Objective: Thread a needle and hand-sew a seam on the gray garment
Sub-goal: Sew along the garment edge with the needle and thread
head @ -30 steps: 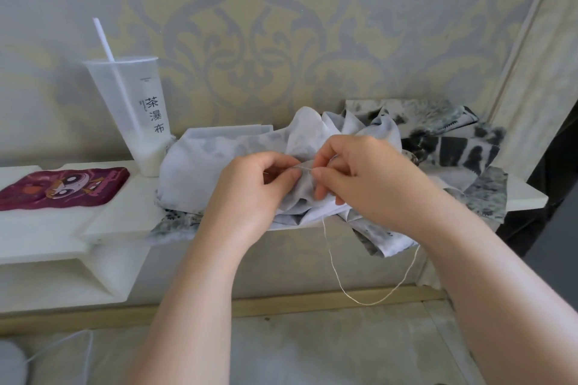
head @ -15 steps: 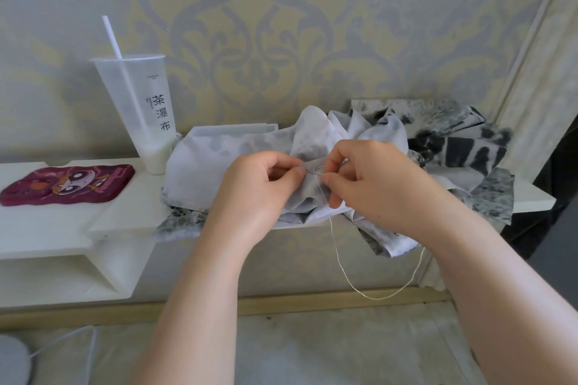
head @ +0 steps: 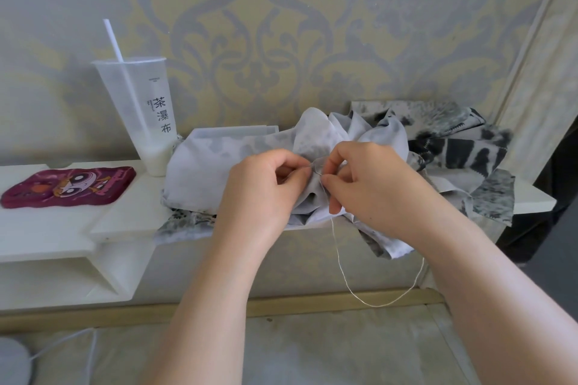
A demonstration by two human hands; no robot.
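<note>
Both hands are gripping at one fold of the gray garment [head: 212, 172] lying bunched on the surface [head: 125, 216]: left hand [head: 262, 194] pinching cloth, right hand [head: 375, 194] pinching the needle [head: 316, 166], thread [head: 341, 259] hanging slack, so I'm advising holding the fold taut while drawing through.

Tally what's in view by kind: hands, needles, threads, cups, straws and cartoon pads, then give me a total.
Hands: 2, left hand pinching the gray garment, right hand pinching the needle
Needles: 1
Threads: 1, thread hanging in a loop
Cups: 1, cup
Straws: 1, straw in it
Cartoon pads: 1, cartoon pad
Total: 7
</note>
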